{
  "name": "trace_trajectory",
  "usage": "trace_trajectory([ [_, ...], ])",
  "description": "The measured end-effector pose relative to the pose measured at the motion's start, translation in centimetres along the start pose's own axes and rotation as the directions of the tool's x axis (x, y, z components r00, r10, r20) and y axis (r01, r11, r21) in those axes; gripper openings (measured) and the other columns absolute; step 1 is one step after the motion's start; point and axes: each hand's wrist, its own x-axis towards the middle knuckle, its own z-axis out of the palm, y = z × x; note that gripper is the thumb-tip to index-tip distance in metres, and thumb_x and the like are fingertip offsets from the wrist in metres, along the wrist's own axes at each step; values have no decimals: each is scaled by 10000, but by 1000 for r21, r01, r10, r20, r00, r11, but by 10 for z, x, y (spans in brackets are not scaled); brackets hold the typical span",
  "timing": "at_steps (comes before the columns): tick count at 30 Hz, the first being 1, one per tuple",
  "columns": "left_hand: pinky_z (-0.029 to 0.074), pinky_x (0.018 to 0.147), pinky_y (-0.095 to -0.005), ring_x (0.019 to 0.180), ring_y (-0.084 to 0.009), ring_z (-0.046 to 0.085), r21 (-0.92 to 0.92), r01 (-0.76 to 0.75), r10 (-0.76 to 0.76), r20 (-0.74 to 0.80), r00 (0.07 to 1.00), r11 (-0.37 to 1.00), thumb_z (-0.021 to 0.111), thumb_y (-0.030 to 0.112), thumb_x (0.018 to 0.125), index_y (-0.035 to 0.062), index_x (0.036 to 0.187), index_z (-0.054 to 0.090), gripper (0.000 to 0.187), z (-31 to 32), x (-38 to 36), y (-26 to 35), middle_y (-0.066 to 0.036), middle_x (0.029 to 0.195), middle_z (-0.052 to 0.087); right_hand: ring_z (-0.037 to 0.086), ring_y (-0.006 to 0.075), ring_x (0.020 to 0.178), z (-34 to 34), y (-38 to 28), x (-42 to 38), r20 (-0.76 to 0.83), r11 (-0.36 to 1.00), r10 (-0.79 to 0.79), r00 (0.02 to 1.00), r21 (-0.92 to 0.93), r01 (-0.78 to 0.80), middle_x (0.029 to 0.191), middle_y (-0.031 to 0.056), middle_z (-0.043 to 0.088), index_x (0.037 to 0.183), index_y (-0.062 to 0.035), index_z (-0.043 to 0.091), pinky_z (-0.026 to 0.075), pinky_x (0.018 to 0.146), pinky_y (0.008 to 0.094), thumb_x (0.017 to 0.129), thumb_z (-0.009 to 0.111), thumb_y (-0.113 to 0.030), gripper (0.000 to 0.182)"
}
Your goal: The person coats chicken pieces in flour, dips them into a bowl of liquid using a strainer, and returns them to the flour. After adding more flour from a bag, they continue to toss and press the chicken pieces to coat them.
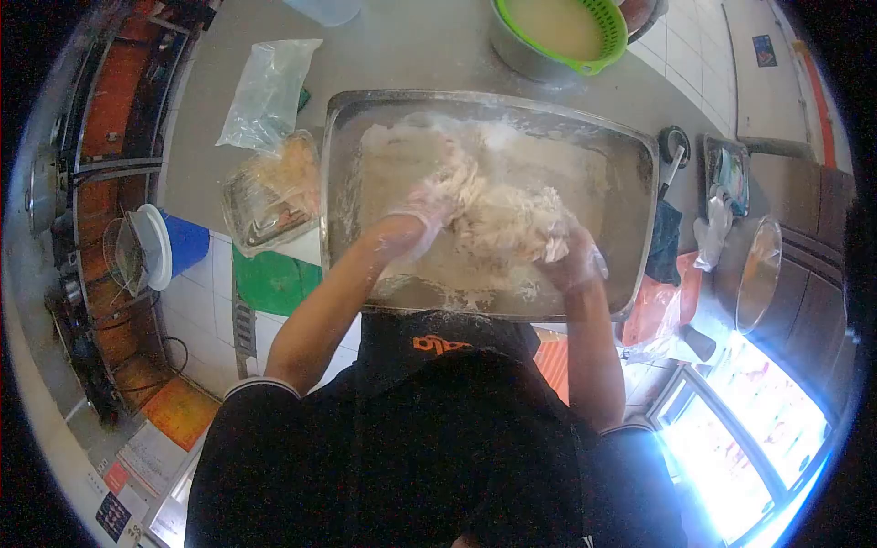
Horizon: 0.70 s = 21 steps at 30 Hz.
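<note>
A large metal tray [644, 219] lies in front of me with white flour [393, 146] spread over its bottom. In its middle is a heap of shaggy, flour-coated pieces [512, 224]; the coating hides what they are. My left hand [425, 210], in a clear plastic glove, is closed on some of the pieces at the heap's left side. My right hand [575, 263], gloved too, grips pieces at the right side, its fingers partly hidden under them. Flour and motion blur the fingertips of both hands.
Left of the tray stand a clear plastic container [247, 228] and a plastic bag [268, 91]. Behind the tray, a green strainer [598, 66] sits in a bowl of pale liquid. A dark-handled utensil [674, 164] lies to the right, near a metal bowl [760, 274].
</note>
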Motion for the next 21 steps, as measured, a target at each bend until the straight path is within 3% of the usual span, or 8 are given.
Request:
trace_trajectory([
  [2, 395, 1139, -418, 1355, -290, 512, 303, -125, 81, 153, 985, 945, 477, 562, 1031, 60, 1539, 430, 716, -36, -39, 24, -155, 1541, 483, 628, 235, 1173, 29, -14, -10, -212, 891, -102, 972, -454, -5, 1306, 119, 643, 1384, -95, 585, 541, 960, 402, 1040, 496, -446, 499],
  [3, 394, 1136, -419, 1364, -285, 498, -95, -154, 162, 81, 983, 983, 476, 573, 1028, 58, 1542, 424, 729, -25, -21, -7, -147, 1550, 474, 624, 244, 1184, 44, -21, -12, -327, 826, -130, 936, -559, -80, 1320, 124, 637, 1402, -99, 573, 539, 966, 416, 1042, 486, -460, 518],
  [5, 392, 1129, -421, 1383, -275, 468, -772, -233, 211, -130, 969, 592, 476, 594, 1022, 54, 1547, 414, 755, 17, 29, -85, -132, 1567, 455, 591, 272, 1246, 65, -26, -1, -552, 908, -34, 833, -364, -204, 1373, 135, 610, 1452, -104, 530, 505, 1026, 451, 1037, 480, -497, 574],
  [12, 375, 1143, -508, 1404, -277, 438, -933, 208, -98, 187, 978, 294, 418, 669, 1021, 74, 1562, 388, 805, 102, -18, -29, -124, 1553, 462, 502, 336, 1370, 86, 71, 34, -617, 968, 229, 752, 224, -111, 1503, 152, 517, 1537, -112, 436, 440, 1105, 529, 999, 505, -595, 727],
  [14, 404, 1123, -475, 1337, -280, 509, -965, 178, 80, 196, 977, 191, 428, 674, 1018, 81, 1548, 419, 796, 79, -45, 0, -130, 1499, 521, 512, 326, 1359, 97, 64, 23, -433, 964, 174, 884, 258, -63, 1492, 150, 526, 1546, -112, 424, 465, 1078, 523, 990, 521, -595, 743],
  [17, 432, 1101, -426, 1254, -279, 584, -972, 235, 427, 225, 876, 29, 424, 676, 1020, 88, 1540, 441, 785, 35, -67, -1, -127, 1438, 581, 543, 285, 1304, 159, 8, -12, -564, 998, 63, 823, 37, -51, 1431, 148, 565, 1513, -83, 474, 485, 1042, 459, 983, 568, -552, 714],
  [20, 407, 1150, -468, 1377, -321, 501, -897, -122, -66, -165, 984, 424, 363, 623, 1060, 24, 1549, 400, 774, 4, -67, 8, -196, 1510, 509, 592, 295, 1213, 93, -4, -20, -590, 675, -182, 786, -657, -336, 1326, 125, 650, 1462, -60, 540, 474, 1007, 435, 972, 541, -623, 747],
  [21, 421, 1133, -449, 1363, -312, 515, -804, -128, -42, -187, 981, 581, 372, 622, 1059, 27, 1552, 398, 773, -3, -53, 2, -188, 1509, 511, 603, 280, 1168, 83, -4, -3, -687, 662, -199, 699, -620, -421, 1295, 113, 662, 1446, -59, 556, 478, 984, 419, 975, 554, -604, 720],
])
